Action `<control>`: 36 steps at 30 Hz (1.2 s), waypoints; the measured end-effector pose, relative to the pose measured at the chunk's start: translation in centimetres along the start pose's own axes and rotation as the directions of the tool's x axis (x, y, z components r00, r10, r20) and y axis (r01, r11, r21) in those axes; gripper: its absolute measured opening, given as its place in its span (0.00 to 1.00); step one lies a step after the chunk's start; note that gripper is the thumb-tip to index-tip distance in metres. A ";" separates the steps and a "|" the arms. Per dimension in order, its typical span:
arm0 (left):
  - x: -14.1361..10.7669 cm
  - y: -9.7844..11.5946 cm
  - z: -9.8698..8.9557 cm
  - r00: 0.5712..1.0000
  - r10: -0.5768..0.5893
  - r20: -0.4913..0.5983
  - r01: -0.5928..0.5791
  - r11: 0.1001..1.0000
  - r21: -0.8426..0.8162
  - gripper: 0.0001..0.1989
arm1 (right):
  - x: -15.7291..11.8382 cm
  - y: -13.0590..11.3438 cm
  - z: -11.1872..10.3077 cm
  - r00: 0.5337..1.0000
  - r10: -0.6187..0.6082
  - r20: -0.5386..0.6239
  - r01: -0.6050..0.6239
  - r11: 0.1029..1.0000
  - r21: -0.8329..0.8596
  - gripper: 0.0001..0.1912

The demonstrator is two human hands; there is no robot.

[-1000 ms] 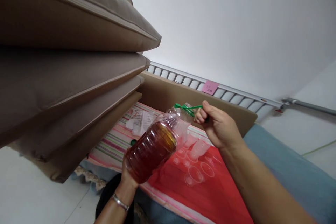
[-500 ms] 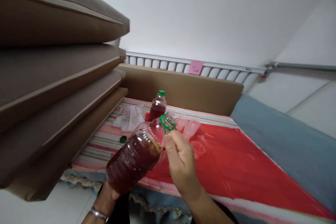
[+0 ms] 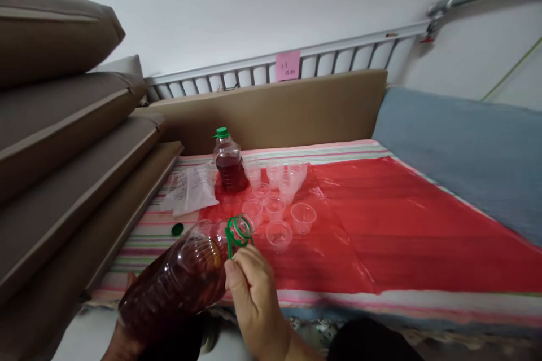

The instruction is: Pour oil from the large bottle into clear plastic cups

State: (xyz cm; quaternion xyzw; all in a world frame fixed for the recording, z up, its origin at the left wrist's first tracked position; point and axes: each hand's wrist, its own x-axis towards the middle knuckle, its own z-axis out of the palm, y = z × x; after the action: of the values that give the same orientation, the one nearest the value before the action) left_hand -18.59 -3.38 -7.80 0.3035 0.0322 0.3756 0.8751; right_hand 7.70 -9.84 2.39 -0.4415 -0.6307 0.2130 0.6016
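A large clear plastic bottle (image 3: 171,279) of dark red liquid is tilted, its uncapped mouth pointing up and right toward the cups. My right hand (image 3: 256,299) is closed on the green handle (image 3: 231,240) at the bottle's neck. Around the bottle's lower end is my left hand (image 3: 122,341), mostly hidden behind it. Just beyond the mouth, several clear plastic cups (image 3: 304,215) stand on a red plastic sheet (image 3: 406,225). Stacked cups (image 3: 292,177) lean farther back. No liquid is seen leaving the bottle.
A second bottle (image 3: 230,166) with a green cap stands behind the cups. Left of it lie a clear plastic bag (image 3: 195,189) and a loose green cap (image 3: 177,229). Brown cushions (image 3: 59,124) are piled at the left. A brown board (image 3: 271,113) and a radiator (image 3: 326,62) line the back.
The view has shifted, and the held bottle now appears lower and farther left. More of the cups now shows past its mouth. Both hands keep their hold.
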 end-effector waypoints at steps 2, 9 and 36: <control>-0.1 0.0 0.0 1.000 -0.012 -0.006 0.012 0.999 -0.030 0.37 | -0.4 1.0 -0.5 1.000 0.016 0.011 -0.016 1.000 0.016 0.16; -1.8 -0.5 -0.4 0.887 0.061 -0.458 -0.007 0.993 0.120 0.25 | -0.9 2.8 -1.9 0.998 0.061 -0.003 -0.061 0.995 0.080 0.17; -2.1 0.6 -1.1 0.488 0.388 -0.782 -0.088 0.913 0.398 0.19 | -1.1 3.7 -1.6 0.972 0.229 -0.058 -0.209 0.948 0.239 0.16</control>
State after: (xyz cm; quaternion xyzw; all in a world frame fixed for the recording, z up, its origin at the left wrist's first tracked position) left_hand -20.74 -3.91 -8.76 0.2143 0.4680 0.5841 0.6276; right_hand 10.24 -9.19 -0.91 -0.4444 -0.5223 0.3316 0.6478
